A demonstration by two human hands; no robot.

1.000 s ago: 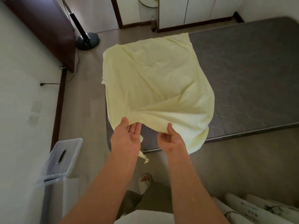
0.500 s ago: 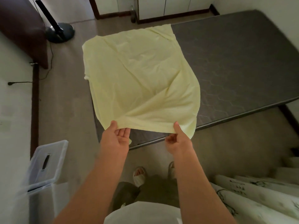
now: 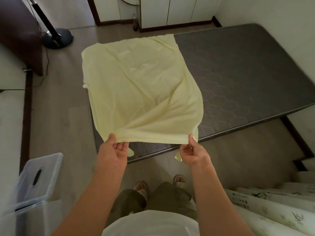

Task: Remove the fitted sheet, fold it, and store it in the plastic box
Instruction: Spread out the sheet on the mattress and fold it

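Note:
The pale yellow fitted sheet [image 3: 139, 89], folded to a rough square, lies spread over the near left corner of the bare dark grey mattress [image 3: 242, 72], its near edge lifted. My left hand [image 3: 115, 151] pinches the near left corner, thumb on top. My right hand [image 3: 193, 153] pinches the near right corner, and the edge is stretched taut between them. A clear plastic box [image 3: 36, 180] with its lid on stands on the floor at the lower left, beside my left arm.
A floor fan's round base [image 3: 57, 38] stands at the far left by a dark headboard [image 3: 18, 31]. White cabinets [image 3: 170, 11] line the far wall. Patterned rolled bedding [image 3: 272, 212] lies at the lower right. My feet in slippers [image 3: 160, 184] stand before the mattress.
My hands have moved apart along the sheet's near edge, pulling it straight and taut. The bunched fold between them has flattened.

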